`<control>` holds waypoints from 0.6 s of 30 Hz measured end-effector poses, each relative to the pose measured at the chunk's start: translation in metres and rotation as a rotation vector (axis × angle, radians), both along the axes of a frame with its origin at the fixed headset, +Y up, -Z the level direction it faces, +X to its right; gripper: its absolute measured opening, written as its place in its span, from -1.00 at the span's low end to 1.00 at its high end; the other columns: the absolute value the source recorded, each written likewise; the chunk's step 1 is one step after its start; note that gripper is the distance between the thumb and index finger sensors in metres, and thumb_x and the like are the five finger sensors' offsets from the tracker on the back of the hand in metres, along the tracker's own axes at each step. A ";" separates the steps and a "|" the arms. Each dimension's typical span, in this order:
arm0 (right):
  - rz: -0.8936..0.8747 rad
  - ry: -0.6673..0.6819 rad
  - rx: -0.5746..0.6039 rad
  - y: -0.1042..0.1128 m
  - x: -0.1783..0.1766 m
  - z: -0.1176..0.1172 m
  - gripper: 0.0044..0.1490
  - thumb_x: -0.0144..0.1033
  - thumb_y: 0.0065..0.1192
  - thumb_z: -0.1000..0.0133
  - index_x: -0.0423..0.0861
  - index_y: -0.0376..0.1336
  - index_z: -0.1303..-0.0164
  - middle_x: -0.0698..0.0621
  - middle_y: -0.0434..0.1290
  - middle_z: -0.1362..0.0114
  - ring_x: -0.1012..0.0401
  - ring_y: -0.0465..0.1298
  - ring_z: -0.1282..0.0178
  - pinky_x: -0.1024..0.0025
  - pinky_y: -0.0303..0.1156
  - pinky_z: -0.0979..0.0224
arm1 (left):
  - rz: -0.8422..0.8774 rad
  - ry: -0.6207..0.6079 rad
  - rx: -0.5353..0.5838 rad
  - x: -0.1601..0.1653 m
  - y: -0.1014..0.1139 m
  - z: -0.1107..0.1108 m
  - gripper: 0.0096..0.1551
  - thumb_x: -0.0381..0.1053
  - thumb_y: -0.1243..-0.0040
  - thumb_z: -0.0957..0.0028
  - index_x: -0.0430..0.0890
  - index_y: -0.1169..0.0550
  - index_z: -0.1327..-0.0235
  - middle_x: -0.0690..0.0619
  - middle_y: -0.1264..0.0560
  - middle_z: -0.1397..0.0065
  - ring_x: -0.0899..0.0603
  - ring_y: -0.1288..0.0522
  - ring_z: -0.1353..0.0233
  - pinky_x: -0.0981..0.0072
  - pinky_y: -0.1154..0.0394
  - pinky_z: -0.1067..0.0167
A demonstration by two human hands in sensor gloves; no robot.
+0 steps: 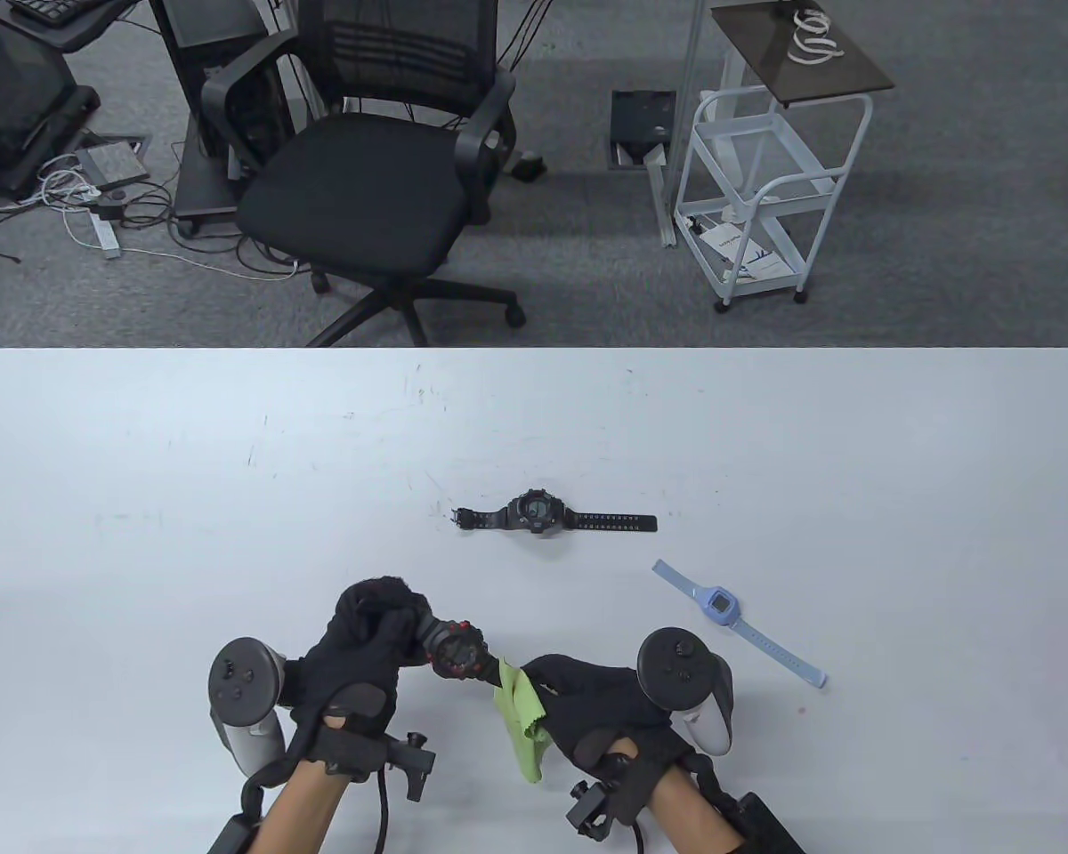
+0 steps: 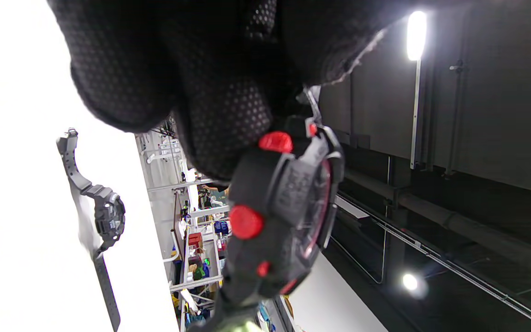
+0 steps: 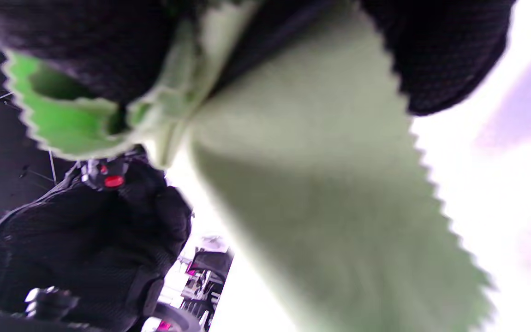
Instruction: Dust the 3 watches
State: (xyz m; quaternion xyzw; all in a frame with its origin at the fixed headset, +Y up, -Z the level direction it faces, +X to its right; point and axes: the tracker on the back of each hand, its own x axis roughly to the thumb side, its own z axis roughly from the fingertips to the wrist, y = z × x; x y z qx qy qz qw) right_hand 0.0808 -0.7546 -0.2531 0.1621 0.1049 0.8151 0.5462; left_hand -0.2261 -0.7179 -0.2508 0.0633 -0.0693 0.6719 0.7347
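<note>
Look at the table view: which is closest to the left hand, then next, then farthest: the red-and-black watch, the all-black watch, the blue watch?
1. Red-and-black watch, gripped in the left hand.
2. All-black watch, mid-table, beyond the hands.
3. Blue watch, far right.

The counter [image 1: 142, 463] lies open across its far half and both outer sides, so a hand can pass freely there. In the middle, the black watch [image 1: 534, 514] lies flat with straps stretched sideways, barring a straight reach forward. The blue watch [image 1: 721, 605] lies slantwise just ahead of the right hand [image 1: 587, 703]. A gap between the two watches stays passable.
</note>
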 end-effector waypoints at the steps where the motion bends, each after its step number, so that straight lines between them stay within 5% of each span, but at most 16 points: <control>1: 0.008 -0.001 -0.001 0.000 0.000 0.000 -0.45 0.11 0.43 -0.07 -0.11 0.65 0.13 0.04 0.73 0.18 0.14 0.72 0.18 -0.09 0.55 -0.08 | 0.001 0.000 0.000 0.000 0.000 0.000 -0.52 -0.05 -0.25 -0.05 -0.09 -0.51 -0.24 -0.03 -0.66 -0.19 -0.10 -0.82 0.10 -0.10 -0.70 -0.01; 7: -0.022 0.042 -0.013 -0.001 -0.001 0.000 -0.46 -0.05 0.40 -0.06 -0.11 0.58 -0.09 -0.03 0.69 0.00 0.07 0.69 0.01 -0.16 0.49 -0.18 | 0.007 0.002 0.001 -0.001 0.001 0.000 -0.52 -0.05 -0.25 -0.05 -0.09 -0.51 -0.24 -0.03 -0.66 -0.19 -0.10 -0.82 0.09 -0.10 -0.70 -0.01; 14: 0.004 0.001 -0.003 0.000 0.002 0.000 -0.45 0.11 0.44 -0.06 -0.11 0.65 0.12 0.04 0.73 0.18 0.13 0.72 0.18 -0.09 0.55 -0.08 | 0.010 0.008 0.000 -0.003 0.001 0.000 -0.52 -0.04 -0.25 -0.05 -0.09 -0.51 -0.24 -0.03 -0.66 -0.19 -0.10 -0.82 0.10 -0.09 -0.70 -0.01; 18: -0.025 0.054 -0.026 -0.001 0.000 0.000 -0.45 0.00 0.39 -0.05 -0.12 0.60 -0.03 -0.01 0.70 0.05 0.08 0.70 0.06 -0.14 0.51 -0.16 | 0.013 0.007 0.000 -0.003 0.001 0.000 -0.52 -0.04 -0.25 -0.06 -0.09 -0.50 -0.24 -0.02 -0.65 -0.20 -0.09 -0.82 0.09 -0.09 -0.70 -0.01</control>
